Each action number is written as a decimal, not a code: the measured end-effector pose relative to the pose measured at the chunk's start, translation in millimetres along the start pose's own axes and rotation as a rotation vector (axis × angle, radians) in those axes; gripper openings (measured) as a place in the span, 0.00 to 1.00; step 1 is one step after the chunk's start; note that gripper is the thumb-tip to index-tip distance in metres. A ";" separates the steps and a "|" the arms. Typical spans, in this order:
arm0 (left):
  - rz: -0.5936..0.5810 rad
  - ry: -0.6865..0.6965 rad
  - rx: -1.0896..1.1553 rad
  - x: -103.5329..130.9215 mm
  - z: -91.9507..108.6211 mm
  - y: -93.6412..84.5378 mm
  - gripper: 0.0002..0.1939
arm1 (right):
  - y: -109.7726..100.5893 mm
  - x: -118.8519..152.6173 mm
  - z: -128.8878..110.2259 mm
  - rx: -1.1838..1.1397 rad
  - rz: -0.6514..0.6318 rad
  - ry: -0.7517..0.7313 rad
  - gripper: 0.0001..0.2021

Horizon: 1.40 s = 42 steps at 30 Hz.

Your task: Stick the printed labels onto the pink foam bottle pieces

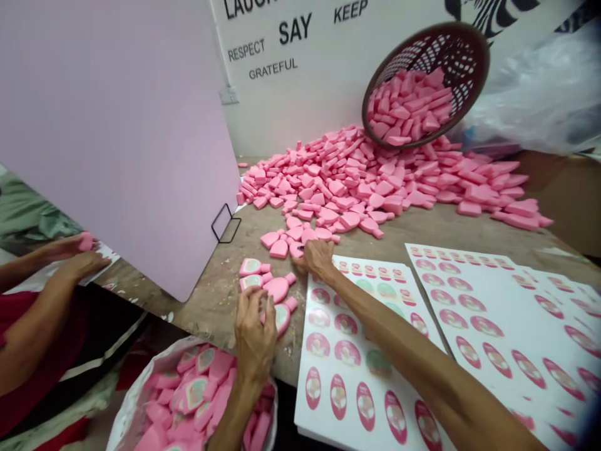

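Observation:
My left hand (256, 329) is curled over a few small pink bottles at the table's front edge, its fingers closed on a labelled pink bottle (282, 318). Others with labels, such as this pink bottle (251, 267), lie just beyond the fingers. At the near edge of the heap, my right hand (318, 258) has its fingers closed on a pink bottle (297, 249), partly hidden by them. Under my right forearm lies a sticker sheet (328, 388) with round and oval pink and green labels.
A large heap of pink bottles (328, 175) spills from a tipped brown basket (481, 62). Below the table edge is a white sack (126, 413) of pink bottles. More sticker sheets (507, 313) lie right. A pale board (141, 156) stands left; beyond it a co-worker's hands (82, 260) hold something pink.

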<state>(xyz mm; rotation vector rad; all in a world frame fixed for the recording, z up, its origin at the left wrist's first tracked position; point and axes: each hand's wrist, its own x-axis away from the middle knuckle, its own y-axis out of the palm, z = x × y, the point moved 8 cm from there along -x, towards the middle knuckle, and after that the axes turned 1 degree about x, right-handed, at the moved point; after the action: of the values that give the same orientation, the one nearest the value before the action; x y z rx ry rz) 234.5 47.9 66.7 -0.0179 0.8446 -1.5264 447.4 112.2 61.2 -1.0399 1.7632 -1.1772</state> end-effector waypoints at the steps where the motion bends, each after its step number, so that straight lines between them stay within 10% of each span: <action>1: -0.022 -0.055 0.081 -3.0 -0.6 2.3 0.13 | -4.8 6.5 1.5 -0.003 -0.005 0.001 0.19; 8: -0.250 -0.505 0.548 11.5 3.6 49.7 0.17 | -47.8 111.2 6.2 -0.395 -0.084 -0.124 0.24; 12: -0.314 -0.567 0.570 38.3 20.9 59.0 0.15 | -46.8 167.3 52.9 -0.632 -0.083 -0.007 0.18; 17: -0.555 -0.675 0.736 78.2 36.6 81.2 0.18 | -37.8 211.4 108.0 -0.405 0.098 0.112 0.11; 28: -0.813 -0.678 0.699 117.5 66.1 106.0 0.20 | -48.8 241.2 110.7 0.003 0.281 -0.015 0.09; 42: -0.826 -0.601 0.643 120.8 62.2 110.5 0.19 | -44.0 238.3 119.1 -0.097 0.246 0.005 0.08</action>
<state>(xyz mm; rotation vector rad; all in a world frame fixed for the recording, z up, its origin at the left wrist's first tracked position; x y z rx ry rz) 338.5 -75.9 -0.5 -0.3715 -0.2099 -2.3315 473.6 -155.1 33.1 -0.8459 1.9056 -0.9510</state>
